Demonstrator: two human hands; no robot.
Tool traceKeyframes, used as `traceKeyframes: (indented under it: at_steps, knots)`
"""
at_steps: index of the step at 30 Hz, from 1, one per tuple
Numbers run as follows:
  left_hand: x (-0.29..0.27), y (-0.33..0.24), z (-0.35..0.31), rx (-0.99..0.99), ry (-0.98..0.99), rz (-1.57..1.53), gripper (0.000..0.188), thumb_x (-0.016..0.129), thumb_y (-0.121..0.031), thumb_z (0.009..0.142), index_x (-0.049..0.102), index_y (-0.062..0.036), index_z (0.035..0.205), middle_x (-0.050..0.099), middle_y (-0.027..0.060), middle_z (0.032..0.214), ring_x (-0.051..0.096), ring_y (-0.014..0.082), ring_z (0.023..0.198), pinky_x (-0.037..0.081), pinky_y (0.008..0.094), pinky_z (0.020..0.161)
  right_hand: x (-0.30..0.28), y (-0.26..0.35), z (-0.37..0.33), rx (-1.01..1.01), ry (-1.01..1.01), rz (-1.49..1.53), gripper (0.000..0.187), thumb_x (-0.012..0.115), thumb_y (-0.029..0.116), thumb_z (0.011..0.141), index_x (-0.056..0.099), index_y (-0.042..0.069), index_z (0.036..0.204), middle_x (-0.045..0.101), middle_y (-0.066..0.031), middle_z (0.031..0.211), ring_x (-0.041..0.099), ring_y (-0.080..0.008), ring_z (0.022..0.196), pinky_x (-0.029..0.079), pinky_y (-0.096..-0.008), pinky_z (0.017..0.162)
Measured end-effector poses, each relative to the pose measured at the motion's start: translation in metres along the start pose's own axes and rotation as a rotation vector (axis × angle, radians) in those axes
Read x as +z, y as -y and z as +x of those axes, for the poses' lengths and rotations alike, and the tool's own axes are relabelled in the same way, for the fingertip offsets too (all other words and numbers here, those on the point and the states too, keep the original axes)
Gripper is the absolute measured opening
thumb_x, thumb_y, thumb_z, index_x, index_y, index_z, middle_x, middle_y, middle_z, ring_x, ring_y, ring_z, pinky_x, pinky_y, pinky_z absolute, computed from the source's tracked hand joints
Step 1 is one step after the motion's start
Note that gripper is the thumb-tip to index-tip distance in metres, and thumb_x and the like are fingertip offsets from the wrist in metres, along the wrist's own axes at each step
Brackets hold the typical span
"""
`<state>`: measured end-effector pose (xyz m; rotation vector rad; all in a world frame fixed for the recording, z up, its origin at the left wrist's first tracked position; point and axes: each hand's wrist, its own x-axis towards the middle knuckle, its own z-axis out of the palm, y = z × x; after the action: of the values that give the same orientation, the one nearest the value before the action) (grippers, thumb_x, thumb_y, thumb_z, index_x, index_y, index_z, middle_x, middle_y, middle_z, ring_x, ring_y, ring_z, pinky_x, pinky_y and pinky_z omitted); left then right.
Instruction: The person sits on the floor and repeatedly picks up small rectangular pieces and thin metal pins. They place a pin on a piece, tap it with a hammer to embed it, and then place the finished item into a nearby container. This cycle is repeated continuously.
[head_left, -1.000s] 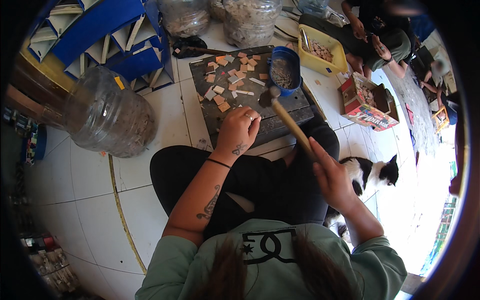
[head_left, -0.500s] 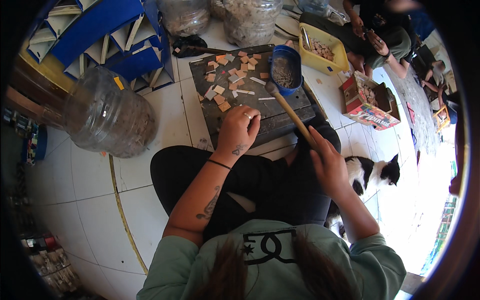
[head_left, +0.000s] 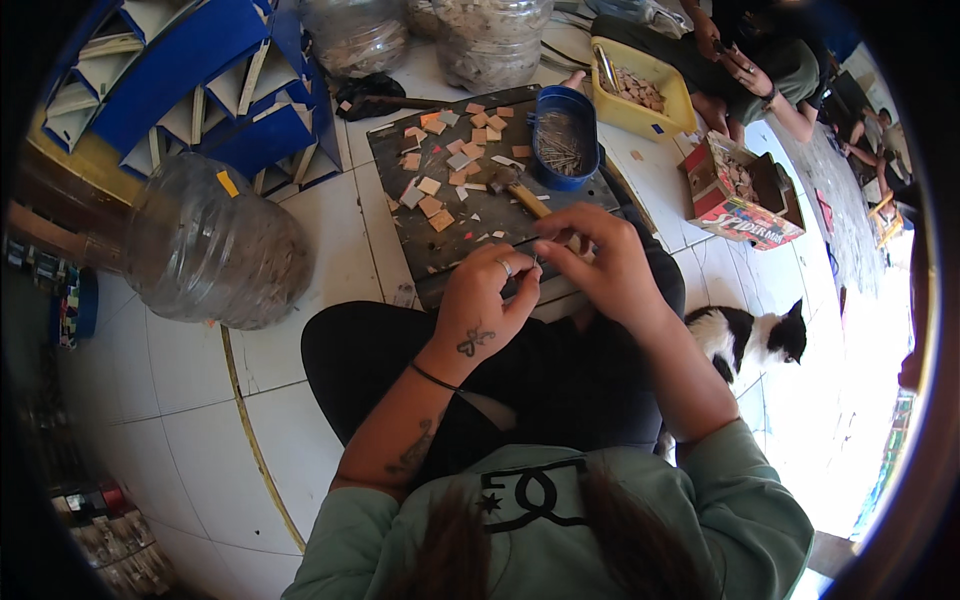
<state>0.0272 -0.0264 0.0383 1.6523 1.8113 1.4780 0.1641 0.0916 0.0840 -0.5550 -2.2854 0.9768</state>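
My left hand (head_left: 490, 295) is closed in a pinch over the near edge of a dark board (head_left: 410, 250). Its thumb and forefinger hold a thin metal piece, seemingly a nail (head_left: 536, 259). Close beside it, my right hand (head_left: 605, 260) is bent inward, its thumb and forefinger apart near the nail's tip; the other fingers are partly hidden. A hammer (head_left: 528, 198) lies on the board, its handle running under my right hand. Small tan square tiles (head_left: 441, 220) are scattered across the board. A blue tub (head_left: 567, 180) of nails stands at its far right.
Beyond the board stand a yellow bin (head_left: 685, 125) of small pieces and large clear plastic jars (head_left: 490, 50). A cardboard box (head_left: 740, 215) sits at right, near a black-and-white cat (head_left: 745, 335). Another clear jar (head_left: 225, 245) is at left. A co-worker's hands (head_left: 745, 72) show far right.
The hammer, earlier in my right hand, is now down on the board with its head further left. My right hand has moved left to my left hand, which has shifted slightly right.
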Motion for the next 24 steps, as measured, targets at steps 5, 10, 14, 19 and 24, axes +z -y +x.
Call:
traceKeyframes:
  at_steps: [5,10,14,19,24]
  knots:
    - [0.0,0.0,-0.001,-0.085,-0.104,-0.186,0.012,0.064,-0.011,0.09,0.065,0.0006,0.087,0.063,0.0093,0.076,0.061,0.02,0.067,0.046,0.032,0.059,0.018,-0.001,0.012,0.071,-0.039,0.142,0.011,0.072,0.008,0.084,0.07,-0.002,0.085,0.064,-0.0072,0.076,0.057,-0.0118,0.063,0.045,-0.0261,0.059]
    - [0.005,0.003,-0.004,-0.243,-0.046,-0.258,0.016,0.059,-0.012,0.095,0.067,0.0011,0.093,0.066,0.0099,0.076,0.063,0.0178,0.064,0.048,0.0299,0.056,0.023,-0.004,0.008,0.107,-0.007,0.259,0.011,0.071,0.009,0.086,0.07,-0.002,0.087,0.065,-0.0057,0.076,0.057,-0.0098,0.065,0.046,-0.0257,0.061]
    - [0.006,0.007,-0.005,-0.176,-0.058,-0.23,0.016,0.059,-0.011,0.095,0.068,0.0014,0.09,0.068,0.011,0.079,0.065,0.0188,0.067,0.049,0.0284,0.059,0.013,-0.007,0.009,0.215,0.118,0.36,0.016,0.068,0.012,0.09,0.07,-0.004,0.088,0.067,-0.0042,0.077,0.06,-0.0074,0.071,0.048,-0.024,0.065]
    - [0.006,0.011,-0.006,-0.072,-0.042,-0.287,0.016,0.059,-0.01,0.094,0.067,0.0012,0.086,0.068,0.0108,0.078,0.065,0.0213,0.068,0.049,0.0295,0.063,0.005,-0.008,0.01,0.369,0.261,0.582,0.021,0.064,0.016,0.094,0.069,-0.004,0.09,0.069,-0.0037,0.079,0.061,-0.0066,0.075,0.049,-0.0234,0.072]
    - [0.001,0.019,-0.005,-0.026,0.032,-0.376,0.019,0.058,-0.011,0.096,0.067,0.0014,0.085,0.067,0.0103,0.076,0.065,0.0214,0.068,0.05,0.0302,0.064,0.003,-0.01,0.01,0.397,0.295,0.627,0.022,0.062,0.017,0.096,0.069,-0.003,0.09,0.068,-0.0028,0.078,0.061,-0.0069,0.074,0.05,-0.0241,0.072]
